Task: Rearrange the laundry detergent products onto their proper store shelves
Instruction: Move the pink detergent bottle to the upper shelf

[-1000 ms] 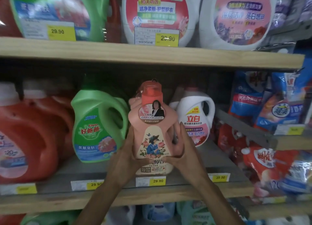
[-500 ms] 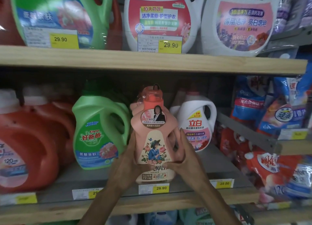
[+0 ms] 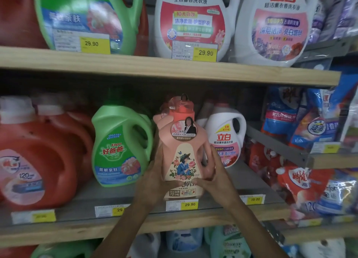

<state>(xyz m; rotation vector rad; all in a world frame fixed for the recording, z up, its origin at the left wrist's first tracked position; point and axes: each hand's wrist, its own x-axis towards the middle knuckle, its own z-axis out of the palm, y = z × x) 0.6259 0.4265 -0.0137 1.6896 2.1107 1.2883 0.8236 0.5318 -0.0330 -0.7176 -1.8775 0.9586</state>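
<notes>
Head view of a store's detergent shelving. The pink detergent bottle (image 3: pixel 182 153), upright with its label facing the camera, is at the front edge of the middle shelf (image 3: pixel 249 182), directly above a yellow price tag (image 3: pixel 182 205) reading 29.90; whether its base rests on the shelf surface cannot be told. The left grip (image 3: pixel 155 177) is wrapped round the bottle's left side, thumb across the lower label. The right grip (image 3: pixel 214 179) holds the right side at the moulded handle, fingers curled round it, so both grips are closed on the bottle. The coral cap (image 3: pixel 181 110) stands below the upper shelf (image 3: pixel 155 69). A second pink bottle (image 3: pixel 160 118) stands just behind and slightly left, mostly hidden. A green bottle (image 3: pixel 120 147) stands just beside the held bottle on the left, and a white bottle (image 3: pixel 226 139) just beside it on the right, set further back. Large red jugs (image 3: pixel 38 161) occupy the left end of the same shelf. The upper shelf carries a green jug (image 3: pixel 83 19) and two white jugs (image 3: pixel 193 23), several with 29.90 tags. Refill pouches (image 3: pixel 310 122) fill the neighbouring bay at right.
</notes>
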